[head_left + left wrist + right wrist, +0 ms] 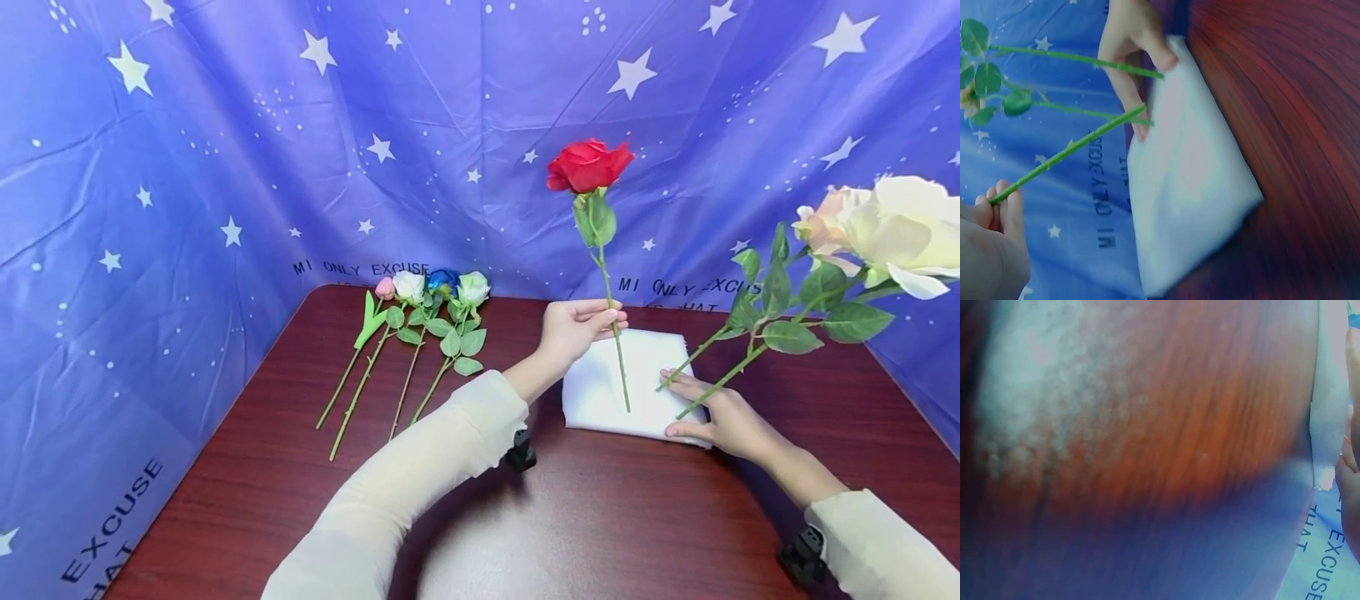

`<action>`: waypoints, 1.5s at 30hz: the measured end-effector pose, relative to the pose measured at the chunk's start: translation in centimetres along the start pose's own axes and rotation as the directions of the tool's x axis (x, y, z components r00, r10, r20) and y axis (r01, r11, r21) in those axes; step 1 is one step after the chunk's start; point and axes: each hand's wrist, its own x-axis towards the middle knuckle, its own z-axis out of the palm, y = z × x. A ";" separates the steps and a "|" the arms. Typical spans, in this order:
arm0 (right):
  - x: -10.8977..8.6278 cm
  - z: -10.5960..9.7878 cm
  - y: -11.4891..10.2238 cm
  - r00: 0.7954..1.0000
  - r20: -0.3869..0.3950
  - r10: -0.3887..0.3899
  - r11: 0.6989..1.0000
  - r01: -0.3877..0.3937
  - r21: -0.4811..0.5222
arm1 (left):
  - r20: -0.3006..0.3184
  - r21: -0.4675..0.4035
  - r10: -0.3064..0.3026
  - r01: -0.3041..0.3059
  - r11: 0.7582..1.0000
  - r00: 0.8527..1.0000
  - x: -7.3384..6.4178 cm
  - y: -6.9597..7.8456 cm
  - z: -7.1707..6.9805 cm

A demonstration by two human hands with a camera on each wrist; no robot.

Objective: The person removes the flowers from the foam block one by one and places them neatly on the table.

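Note:
My left hand (576, 332) pinches the green stem of a red rose (589, 167), holding it upright with the bloom high. The stem's lower end overlaps a white foam block (596, 379) in the head view; in the left wrist view it points towards the block's surface. My right hand (727, 417) rests on the block's right side, thumb and fingers spread. Two stems stand in the block beside that hand and lean right, bearing a white rose (903, 229) and a pale pink rose (825, 218). Only the right hand's edge shows in the right wrist view.
Left of the block, several flowers lie on the dark red table (555, 517): a pink bud (385, 288), a white rose (408, 287), a blue rose (442, 282) and a greenish-white rose (473, 288). A blue star-patterned cloth (420, 192) hangs behind.

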 end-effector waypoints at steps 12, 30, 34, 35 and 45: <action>-0.1 -0.2 0.0 1.000 0.010 -0.011 1.000 0.010 0.002 | 0.018 0.172 -0.221 0.214 0.961 0.975 -1.5 2.1 -5.5; -0.3 -0.4 0.6 1.000 0.011 -0.015 1.000 0.015 0.002 | 0.058 0.268 -0.416 0.388 0.882 0.907 -3.7 2.8 -11.9; -0.4 -0.6 0.6 1.000 0.006 -0.017 1.000 0.017 -0.002 | 0.073 0.291 -0.456 0.418 0.860 0.887 -4.0 2.8 -12.9; -0.4 -0.6 0.7 1.000 0.004 -0.017 1.000 0.017 -0.003 | 0.075 0.295 -0.465 0.426 0.855 0.882 -4.1 2.7 -13.1; -0.4 -0.5 0.8 0.999 -0.004 -0.039 0.999 0.039 0.008 | 0.038 0.300 -0.535 0.501 0.811 0.844 -4.7 1.7 -15.5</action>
